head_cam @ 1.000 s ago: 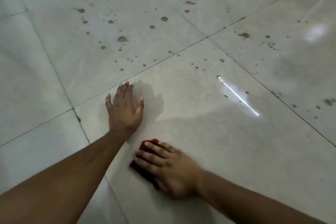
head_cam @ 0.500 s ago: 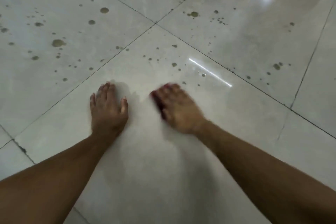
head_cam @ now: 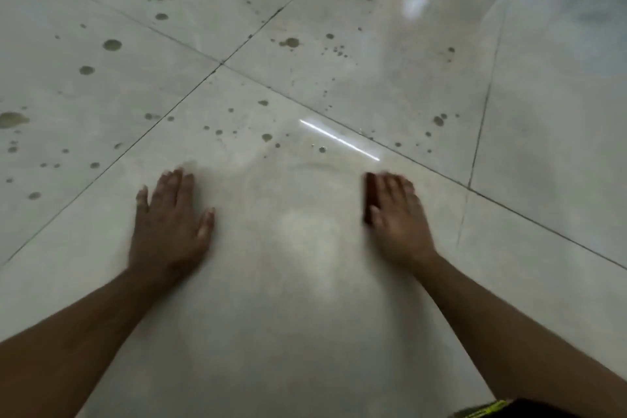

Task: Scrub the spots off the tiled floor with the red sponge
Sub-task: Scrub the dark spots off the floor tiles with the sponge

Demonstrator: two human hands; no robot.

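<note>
My right hand [head_cam: 397,214] presses flat on the red sponge [head_cam: 369,195], of which only a dark red strip shows at the hand's left edge. It lies on the near tile, right of centre, and is blurred by motion. My left hand [head_cam: 169,224] rests palm down on the same tile, fingers spread, holding nothing. Brown spots [head_cam: 267,137] dot the pale tiled floor [head_cam: 305,316] just beyond both hands. More spots, such as a large one [head_cam: 112,45], cover the far left tiles. A faint wet arc [head_cam: 271,166] curves between the hands.
Dark grout lines cross at a joint [head_cam: 221,63] ahead. A bright streak of reflected light [head_cam: 339,139] lies beyond the right hand. A dark cloth edge with yellow marks [head_cam: 488,411] shows at the bottom right.
My right hand has swept the sponge from beside my left wrist forward and then far to the right. The left hand has stayed planted. The view has shifted over the floor.
</note>
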